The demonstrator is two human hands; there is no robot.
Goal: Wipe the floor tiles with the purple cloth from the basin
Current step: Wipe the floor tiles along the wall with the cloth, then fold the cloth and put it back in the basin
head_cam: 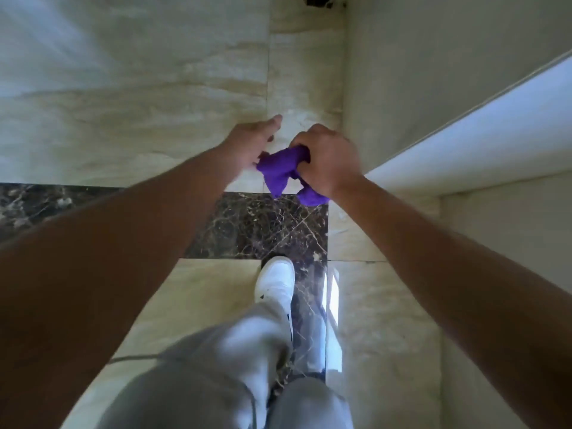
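Note:
The purple cloth [283, 170] is bunched up in the air between both hands, well above the floor. My right hand [328, 156] is closed in a fist around its upper right part, and two ends hang below the fist. My left hand [250, 142] touches the cloth's left end; its palm side grips the fabric while its fingers point forward. The cream floor tiles [139, 113] spread out below, crossed by a band of dark brown marble tiles [260, 224]. No basin is in view.
A white wall and ledge [483, 125] run along the right side. My grey-trousered legs and a white shoe [275, 278] stand on the dark band. A dark object [318, 0] shows at the top edge.

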